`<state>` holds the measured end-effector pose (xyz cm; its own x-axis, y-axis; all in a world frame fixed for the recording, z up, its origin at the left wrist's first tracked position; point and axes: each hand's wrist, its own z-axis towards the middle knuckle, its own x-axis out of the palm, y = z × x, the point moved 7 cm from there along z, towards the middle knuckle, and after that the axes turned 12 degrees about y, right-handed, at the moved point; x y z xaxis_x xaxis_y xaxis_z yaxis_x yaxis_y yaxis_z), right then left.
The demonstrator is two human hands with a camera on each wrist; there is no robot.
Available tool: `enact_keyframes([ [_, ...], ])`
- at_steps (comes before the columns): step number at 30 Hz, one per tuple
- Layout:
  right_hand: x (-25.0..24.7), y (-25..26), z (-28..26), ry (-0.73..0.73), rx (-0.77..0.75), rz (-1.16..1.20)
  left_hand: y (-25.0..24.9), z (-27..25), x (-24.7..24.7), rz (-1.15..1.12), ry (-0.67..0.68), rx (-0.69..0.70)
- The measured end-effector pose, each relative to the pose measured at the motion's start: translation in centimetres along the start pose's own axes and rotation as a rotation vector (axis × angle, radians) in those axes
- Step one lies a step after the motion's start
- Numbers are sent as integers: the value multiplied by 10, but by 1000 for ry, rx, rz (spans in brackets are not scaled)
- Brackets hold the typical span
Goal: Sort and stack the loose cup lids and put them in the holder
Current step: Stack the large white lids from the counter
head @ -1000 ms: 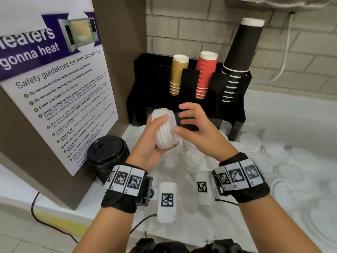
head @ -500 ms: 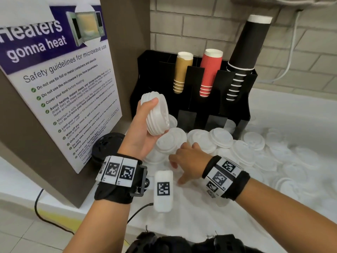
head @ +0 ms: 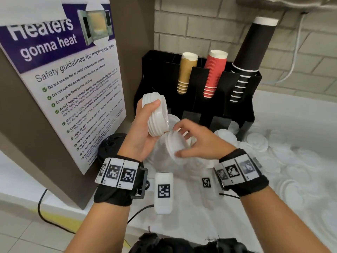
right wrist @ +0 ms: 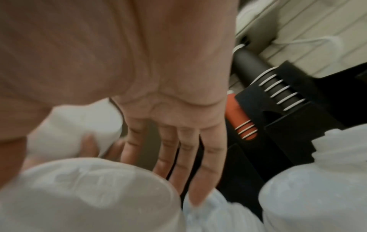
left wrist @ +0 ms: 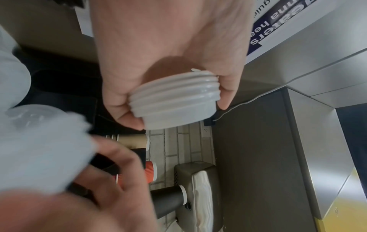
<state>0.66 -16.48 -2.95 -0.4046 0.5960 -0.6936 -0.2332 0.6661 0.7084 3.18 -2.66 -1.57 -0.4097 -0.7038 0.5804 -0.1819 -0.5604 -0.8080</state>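
Right hand (head: 197, 143) risen, pinching lid (head: 175, 147) | left hand (head: 144, 132) grips stack (head: 157, 114)

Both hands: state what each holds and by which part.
Left hand grips the stack of white lids by its ribbed rim. Right hand holds a single white lid by its edge.

White lids (head: 259, 143) lie lower right; upper centre, a black holder (head: 156, 73) carries tan (head: 186, 73), ribbed red (head: 214, 73), and white-striped black cups (head: 249, 55).
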Motion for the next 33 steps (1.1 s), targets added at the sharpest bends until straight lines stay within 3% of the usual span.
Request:
enact_keyframes([
  [4, -30, -6, -21, -357, -47, 348, 3, -2, 4, 55, -5, -30],
  [7, -32, 5, -30, -468, -159, 512, 10, -2, 8, 96, 30, -66],
  [11, -29, 24, -30, -437, -266, 457, 17, -6, 14, 123, 88, -104],
  [28, -12, 43, -22, -350, -353, 469, 18, -12, 18, 182, 93, -121],
  [31, -15, 35, -20, -423, -295, 460, 12, -13, 13, 186, 59, -91],
  [33, -15, 23, -13, -453, -176, 389, 3, -11, 6, 151, 15, -51],
])
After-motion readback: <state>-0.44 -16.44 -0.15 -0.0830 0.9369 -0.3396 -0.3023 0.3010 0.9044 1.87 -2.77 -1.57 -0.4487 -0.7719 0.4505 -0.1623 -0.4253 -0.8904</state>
